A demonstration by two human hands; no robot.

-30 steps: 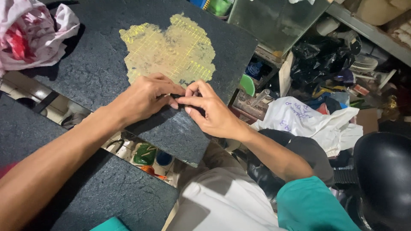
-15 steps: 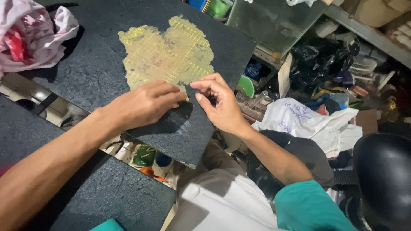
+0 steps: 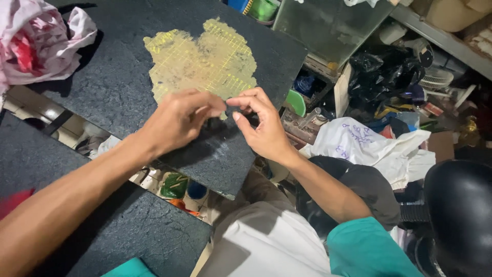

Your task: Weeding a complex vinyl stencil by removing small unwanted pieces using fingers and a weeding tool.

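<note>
You are pinching at the lower edge of the yellow gridded patch (image 3: 202, 64) on the dark board (image 3: 118, 82), right where your 2 hands are meeting. Your left hand (image 3: 177, 120) is curling over the board with its fingers (image 3: 212, 105) bent and closed toward the thumb, apparently nipping a small bit of the dark surface layer; what sits between them is too small to tell. Your right hand (image 3: 264, 128) is facing it, thumb and forefinger drawn together in a pinch just beside the left fingertips, the other fingers arched above.

To do this well, judging from the ragged outline of the patch, you are better off working from the torn edge just beyond your fingertips, catching the loose lip low and pulling flat along the board, so the layer comes away in a strip instead of crumbs.

The board is a flat, angular slab with a dull, finely pebbled charcoal skin. Under your fingers the skin is looking scuffed and paler. The exposed patch is yellow, matte, stained and crossed by a fine square grid. A second dark slab (image 3: 123, 231) lies below your left forearm, and a crumpled pink and white cloth (image 3: 41, 46) is sitting far to the left of your fingers.
</note>
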